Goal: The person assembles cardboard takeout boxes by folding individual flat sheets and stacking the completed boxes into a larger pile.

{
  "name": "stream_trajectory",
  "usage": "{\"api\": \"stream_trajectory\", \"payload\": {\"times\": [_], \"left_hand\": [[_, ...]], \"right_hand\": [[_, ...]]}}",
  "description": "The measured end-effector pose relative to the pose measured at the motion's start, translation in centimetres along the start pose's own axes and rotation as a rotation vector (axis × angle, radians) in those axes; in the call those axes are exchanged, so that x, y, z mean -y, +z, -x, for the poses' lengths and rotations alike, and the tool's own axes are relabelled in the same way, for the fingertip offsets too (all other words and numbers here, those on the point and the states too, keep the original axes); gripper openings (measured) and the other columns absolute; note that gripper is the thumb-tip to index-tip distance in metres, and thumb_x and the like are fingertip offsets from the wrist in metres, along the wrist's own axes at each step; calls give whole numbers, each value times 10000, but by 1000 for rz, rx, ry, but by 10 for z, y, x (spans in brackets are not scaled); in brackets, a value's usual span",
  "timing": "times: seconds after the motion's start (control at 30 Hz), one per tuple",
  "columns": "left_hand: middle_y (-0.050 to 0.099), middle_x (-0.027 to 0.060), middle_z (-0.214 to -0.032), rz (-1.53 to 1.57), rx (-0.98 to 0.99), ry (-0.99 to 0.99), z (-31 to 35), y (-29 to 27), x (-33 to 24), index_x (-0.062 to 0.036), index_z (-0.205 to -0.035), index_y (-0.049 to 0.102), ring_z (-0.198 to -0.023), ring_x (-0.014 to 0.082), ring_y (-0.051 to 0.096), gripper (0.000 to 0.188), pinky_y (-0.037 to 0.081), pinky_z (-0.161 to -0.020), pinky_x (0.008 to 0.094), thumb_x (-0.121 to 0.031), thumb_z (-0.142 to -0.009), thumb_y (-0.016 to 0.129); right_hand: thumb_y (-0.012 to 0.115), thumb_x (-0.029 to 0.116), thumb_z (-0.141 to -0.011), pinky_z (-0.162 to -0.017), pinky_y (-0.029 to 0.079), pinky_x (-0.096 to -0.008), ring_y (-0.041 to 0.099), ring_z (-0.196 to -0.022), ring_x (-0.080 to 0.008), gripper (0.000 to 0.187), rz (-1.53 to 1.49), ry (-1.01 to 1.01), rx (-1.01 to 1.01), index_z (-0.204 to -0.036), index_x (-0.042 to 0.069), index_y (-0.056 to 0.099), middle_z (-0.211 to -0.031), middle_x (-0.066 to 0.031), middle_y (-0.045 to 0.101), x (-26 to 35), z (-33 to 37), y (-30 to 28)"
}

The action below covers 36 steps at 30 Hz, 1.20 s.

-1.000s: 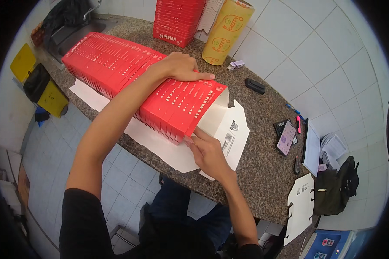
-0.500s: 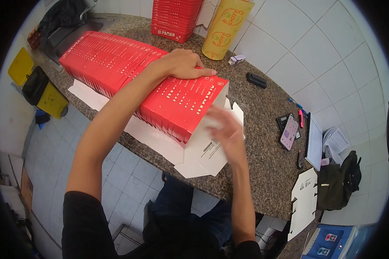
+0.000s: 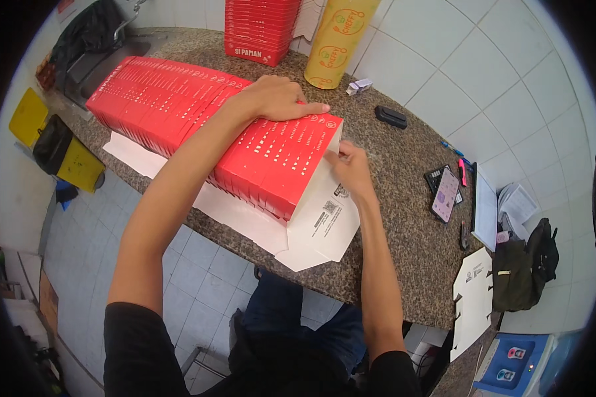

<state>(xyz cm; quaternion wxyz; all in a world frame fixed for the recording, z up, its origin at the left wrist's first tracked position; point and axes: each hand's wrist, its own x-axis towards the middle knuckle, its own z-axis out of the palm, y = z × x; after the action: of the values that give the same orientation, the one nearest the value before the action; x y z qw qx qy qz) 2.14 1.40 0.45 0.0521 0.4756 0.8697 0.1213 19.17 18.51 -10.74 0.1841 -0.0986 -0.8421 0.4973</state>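
A long row of nested red cardboard boxes (image 3: pixel 179 109) with white print lies on its side along the counter. Over its top, near the right end, rests my left hand (image 3: pixel 278 98); the fingers curl over the far edge and the thumb stretches toward the end. At the row's white open end, my right hand (image 3: pixel 353 171) has its fingers closed at the cardboard edge, fingertips partly hidden. Beneath the row lie flat white cardboard blanks (image 3: pixel 321 231), one with a printed end sticking out below my right hand.
An upright red box stack (image 3: pixel 258 33) and a yellow printed roll (image 3: pixel 338 43) stand at the back. Rightward lie a black case (image 3: pixel 391 117), a phone (image 3: pixel 446 195), a cutter (image 3: pixel 465 235) and another white blank (image 3: pixel 471 301). A sink (image 3: pixel 102 63) is far left.
My right hand, blurred before, has closed at the open end of the row. The white blank's far flap has dropped from view there. My left hand stays on top.
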Motion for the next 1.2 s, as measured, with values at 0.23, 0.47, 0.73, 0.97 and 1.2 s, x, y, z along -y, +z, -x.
{"api": "stream_trajectory", "payload": {"times": [0.23, 0.47, 0.73, 0.97, 1.2], "left_hand": [[721, 273, -893, 25, 14, 21, 0, 0, 0, -81, -954, 802, -926, 433, 700, 832, 537, -891, 487, -822, -845, 440], [708, 272, -829, 54, 2, 33, 0, 0, 2, -61, -915, 798, -876, 434, 697, 806, 537, -859, 493, -797, -850, 474], [713, 261, -836, 7, 4, 32, 2, -7, -4, -72, -917, 800, -881, 422, 699, 811, 533, -866, 496, -810, -845, 473], [717, 232, -820, -6, -12, 30, -5, 0, -5, -80, -868, 796, -880, 404, 701, 802, 525, -853, 495, -800, -876, 443], [659, 250, -738, 9, -39, 74, -5, 3, 2, -8, -802, 738, -714, 380, 665, 696, 484, -703, 454, -636, -968, 486]], "right_hand": [[387, 495, -1070, -1022, 429, -323, 588, -1155, -203, 612, -909, 144, -456, -1305, -38, 574, -1146, -171, 686, 29, -21, 20], [233, 564, -1077, -1113, 333, -380, 544, -1236, -242, 745, -811, 73, -251, -1314, -72, 541, -1246, -219, 644, 17, -51, 62], [323, 551, -1071, -677, 392, -270, 520, -739, -120, 580, -1014, 349, -282, -885, 89, 621, -801, -24, 592, 25, 75, 80], [335, 538, -1078, -538, 321, -253, 435, -558, -87, 669, -949, 334, -455, -702, 48, 592, -621, -4, 514, 61, 105, 60], [798, 233, -837, -716, 475, -386, 613, -823, -264, 206, 845, 59, -834, -902, 62, 703, -870, -89, 665, 27, 290, -173]]}}
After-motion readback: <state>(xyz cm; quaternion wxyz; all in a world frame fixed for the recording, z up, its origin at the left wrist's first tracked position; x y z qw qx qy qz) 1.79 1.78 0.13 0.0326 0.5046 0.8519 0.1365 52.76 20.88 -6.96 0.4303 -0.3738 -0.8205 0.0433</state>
